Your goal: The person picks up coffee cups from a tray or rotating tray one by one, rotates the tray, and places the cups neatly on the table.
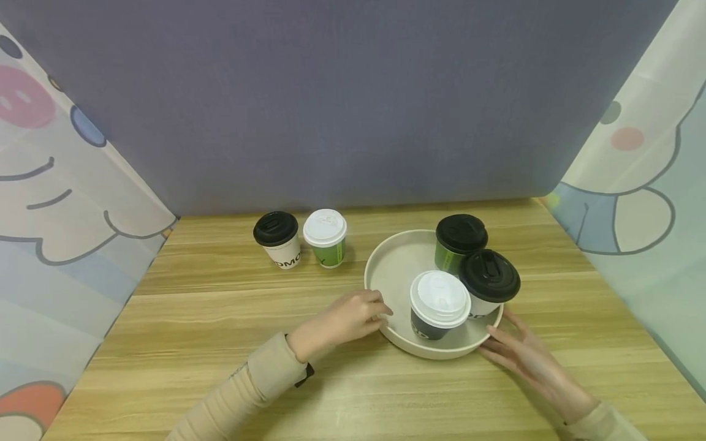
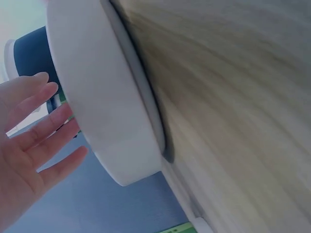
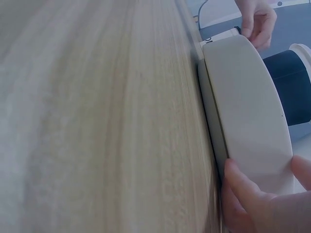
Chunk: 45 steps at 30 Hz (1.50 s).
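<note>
A round cream tray point(image 1: 390, 275) sits on the wooden table with three lidded paper cups standing in it. A dark cup with a white lid point(image 1: 440, 300) is at the front, a green cup with a black lid point(image 1: 461, 236) at the back, and a white cup with a black lid point(image 1: 489, 275) at the right. My right hand point(image 1: 521, 352) grips the tray's front right side, thumb at the rim and fingers low on the outer wall. At the left rim is my left hand point(image 1: 350, 318), its fingers loose and spread in the left wrist view, holding nothing.
Left of the tray, towards the table's back edge, stand a white cup with a black lid point(image 1: 280, 242) and a green cup with a white lid point(image 1: 326, 236). A grey panel point(image 1: 353, 110) rises behind the table point(image 1: 209, 331). Cartoon-printed curtains point(image 1: 66, 159) hang at both sides.
</note>
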{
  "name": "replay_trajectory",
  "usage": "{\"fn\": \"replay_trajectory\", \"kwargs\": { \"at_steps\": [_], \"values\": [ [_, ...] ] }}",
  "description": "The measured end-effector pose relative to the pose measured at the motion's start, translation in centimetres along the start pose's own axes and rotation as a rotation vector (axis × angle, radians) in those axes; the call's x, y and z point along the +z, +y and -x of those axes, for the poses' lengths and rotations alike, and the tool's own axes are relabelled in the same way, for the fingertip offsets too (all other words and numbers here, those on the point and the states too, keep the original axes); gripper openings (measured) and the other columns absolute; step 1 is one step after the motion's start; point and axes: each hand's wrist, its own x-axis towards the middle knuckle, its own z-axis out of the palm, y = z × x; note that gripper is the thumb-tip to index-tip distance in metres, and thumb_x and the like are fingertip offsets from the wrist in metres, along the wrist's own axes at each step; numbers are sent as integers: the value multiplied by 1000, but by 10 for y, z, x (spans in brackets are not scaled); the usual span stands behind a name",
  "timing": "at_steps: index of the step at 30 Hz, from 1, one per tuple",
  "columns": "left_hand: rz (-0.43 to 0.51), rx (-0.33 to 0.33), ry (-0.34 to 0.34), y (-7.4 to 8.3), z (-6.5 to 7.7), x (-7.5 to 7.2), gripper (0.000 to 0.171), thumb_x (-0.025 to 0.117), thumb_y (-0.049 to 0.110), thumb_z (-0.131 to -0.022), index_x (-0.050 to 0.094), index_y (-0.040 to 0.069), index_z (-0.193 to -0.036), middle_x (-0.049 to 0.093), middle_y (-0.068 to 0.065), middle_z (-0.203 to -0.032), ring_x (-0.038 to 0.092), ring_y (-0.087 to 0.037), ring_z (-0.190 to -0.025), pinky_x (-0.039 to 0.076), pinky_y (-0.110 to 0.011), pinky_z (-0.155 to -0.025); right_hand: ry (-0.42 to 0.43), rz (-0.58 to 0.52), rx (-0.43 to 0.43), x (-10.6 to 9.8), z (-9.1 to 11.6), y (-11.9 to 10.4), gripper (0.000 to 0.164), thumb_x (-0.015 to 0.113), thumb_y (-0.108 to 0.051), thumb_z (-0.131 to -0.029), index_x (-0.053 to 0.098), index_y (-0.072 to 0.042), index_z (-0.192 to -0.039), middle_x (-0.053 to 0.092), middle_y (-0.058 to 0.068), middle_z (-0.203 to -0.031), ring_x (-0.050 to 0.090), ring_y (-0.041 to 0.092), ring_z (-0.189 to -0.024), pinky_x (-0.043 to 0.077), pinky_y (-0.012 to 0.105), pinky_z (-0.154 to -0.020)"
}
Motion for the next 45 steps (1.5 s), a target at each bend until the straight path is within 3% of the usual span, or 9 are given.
{"fn": "replay_trajectory", "kwargs": {
  "at_steps": [7, 14, 21, 28, 32, 39, 45],
  "values": [
    [-33, 9, 27, 5, -10, -12, 14, 64, 17, -80, 68, 10, -91, 58, 1, -81, 55, -8, -71, 44, -16, -67, 16, 5, 15, 0, -1, 0, 83, 47, -13, -91, -22, -6, -136, 23, 31, -126, 56, 17, -97, 40, 37, -90],
    [-33, -16, 17, 6, -21, -24, 19, 62, 19, -82, 66, 9, -97, 58, 0, -85, 56, -9, -76, 44, -18, -71, 5, -15, -3, -2, -1, 2, 81, 45, -9, -91, -22, -5, -136, 38, 17, -114, 57, 17, -95, 42, 37, -89],
    [-69, -12, 48, 9, -34, -35, 24, 61, 22, -82, 64, 9, -102, 58, -1, -89, 55, -10, -76, 45, -21, -70, 17, -8, 3, -1, -2, 2, 80, 45, -9, -92, -23, -5, -136, 31, 26, -121, 57, 17, -95, 42, 37, -89],
    [-60, -15, 63, 12, -45, -41, 30, 61, 20, -82, 61, 6, -109, 58, -4, -93, 55, -12, -77, 46, -23, -70, 1, -10, -1, -1, -2, 1, 82, 47, -9, -91, -21, -5, -137, 44, 13, -109, 58, 18, -95, 42, 37, -88],
    [-82, -18, 65, 14, -50, -44, 31, 59, 23, -84, 60, 7, -111, 58, -3, -95, 56, -12, -80, 46, -23, -71, -8, -5, -11, -2, -3, 1, 83, 47, -9, -91, -22, -4, -136, 46, 13, -108, 57, 18, -95, 42, 37, -88],
    [-70, -50, -19, 23, -63, -52, 37, 55, 30, -87, 55, 8, -117, 56, -3, -100, 53, -13, -87, 43, -25, -79, 6, 14, 12, -4, -3, 2, 83, 47, -12, -91, -23, -6, -136, 36, 22, -118, 57, 17, -96, 41, 37, -89],
    [-107, -66, -84, 31, -74, -55, 43, 55, 36, -86, 54, 9, -119, 56, -2, -105, 54, -13, -93, 41, -25, -83, -6, 5, 11, -4, -3, 1, 82, 46, -12, -92, -23, -5, -136, 41, 17, -115, 56, 17, -97, 41, 38, -89]
  ]
}}
